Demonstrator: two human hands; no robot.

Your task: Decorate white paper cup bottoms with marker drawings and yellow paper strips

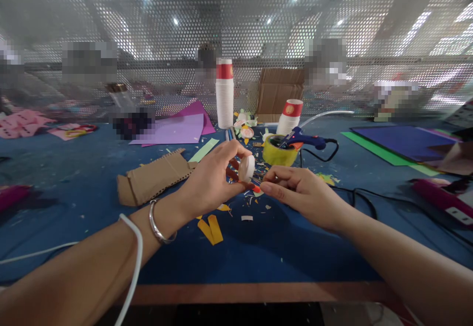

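Observation:
My left hand (214,176) holds a small white round piece (247,168), like a short cup base, between thumb and fingers over the middle of the table. Just right of it, my right hand (295,188) has its thumb and index finger pinched at a small orange-red piece (255,188), which lies between the two hands. Scraps of paper are scattered beneath them. Beyond my right hand, a blue glue gun (308,140) rests on a roll of yellow tape (279,152).
A cardboard piece (155,176) lies left on the blue table (258,262). Behind stand a tall cup stack (224,99) and a shorter one (290,116). Purple paper (173,129) is back left, a blue sheet (395,141) right. A black cable (399,197) crosses the right side.

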